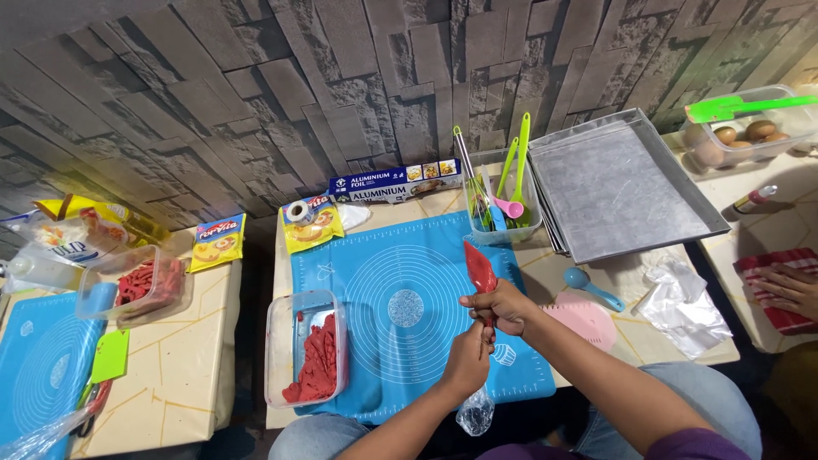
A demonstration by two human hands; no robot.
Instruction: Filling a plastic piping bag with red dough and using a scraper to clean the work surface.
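Note:
My right hand (503, 307) grips the neck of a clear piping bag (480, 268) filled with red paste, its tip pointing away from me. My left hand (469, 358) closes around the bag's twisted plastic tail (475, 411), which hangs below it. Both hands hover over a blue silicone baking mat (400, 281) with printed circles. To the left on the mat stands a clear plastic box (307, 347) holding red paste.
Behind the mat stand a clear tub of utensils (501, 200), a foil box (396, 182) and stacked metal trays (613, 183). A blue scoop (590, 286), pink scraper (588, 321) and crumpled plastic (682, 298) lie right. Another person's hand (792, 285) rests at far right near an egg box (745, 132).

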